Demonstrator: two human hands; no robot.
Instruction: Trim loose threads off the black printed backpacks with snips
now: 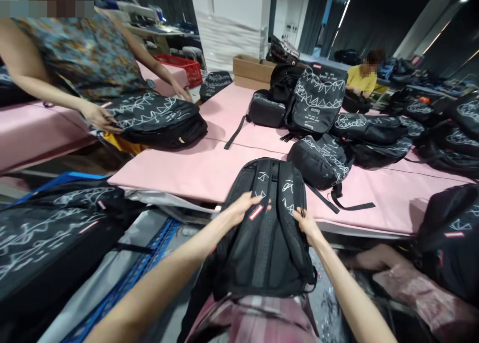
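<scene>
A black backpack rests against my lap and the table edge, its back panel and two shoulder straps facing me. White scribbled drawings mark both straps, and a small red and white label sits on the left one. My left hand is closed around the left shoulder strap, thumb on top, with fingertips showing past its inner edge. On the other side, my right hand grips the outer edge of the right shoulder strap. The front of this backpack is hidden from me.
The pink-topped table carries several black backpacks, one standing upright, and a cardboard box. A co-worker at left handles another backpack. More bags lie at lower left and right, beside a blue crate.
</scene>
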